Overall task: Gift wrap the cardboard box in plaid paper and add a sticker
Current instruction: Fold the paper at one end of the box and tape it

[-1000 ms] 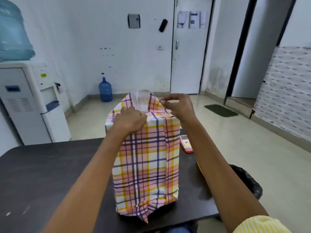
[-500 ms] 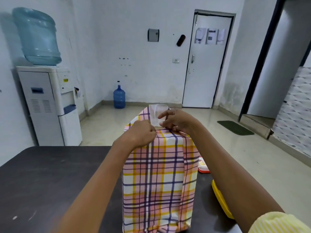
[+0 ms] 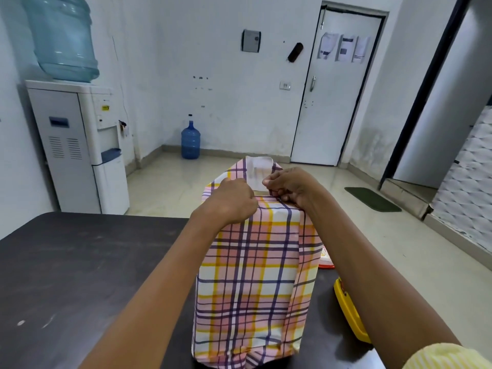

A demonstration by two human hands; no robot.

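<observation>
While both hands work at the top of the parcel, the dark table (image 3: 80, 275) fills the view from 6 to 9 o'clock. Over at 9 o'clock stands the white water dispenser (image 3: 74, 145), flat against the wall, with its big pale-blue bottle (image 3: 61, 38) upside down on top. At 1 o'clock, the white door (image 3: 338, 102) is closed, with papers stuck on it.

Now the main event: the box (image 3: 253, 275) stands upright on the table at 5 o'clock, near the table's right edge, its near face fully covered in plaid paper (image 3: 255, 235). Loose paper rises above the top at the far side.

The left hand (image 3: 231, 201) is balled up and grips the paper at the top near edge. The right hand (image 3: 290, 187) has its fingers curled and pinches a paper fold at the top right. Between the two hands a whitish strip (image 3: 258, 174) stands up; whether it's tape or the paper's underside, I cannot tell.

At 4 o'clock of the box lies a yellow lid (image 3: 348, 312), partly behind the right forearm. At 3 o'clock a red-edged item (image 3: 325, 262) peeks out from behind the box. On the floor at 11 o'clock of the box sits a small blue jug (image 3: 190, 141).
</observation>
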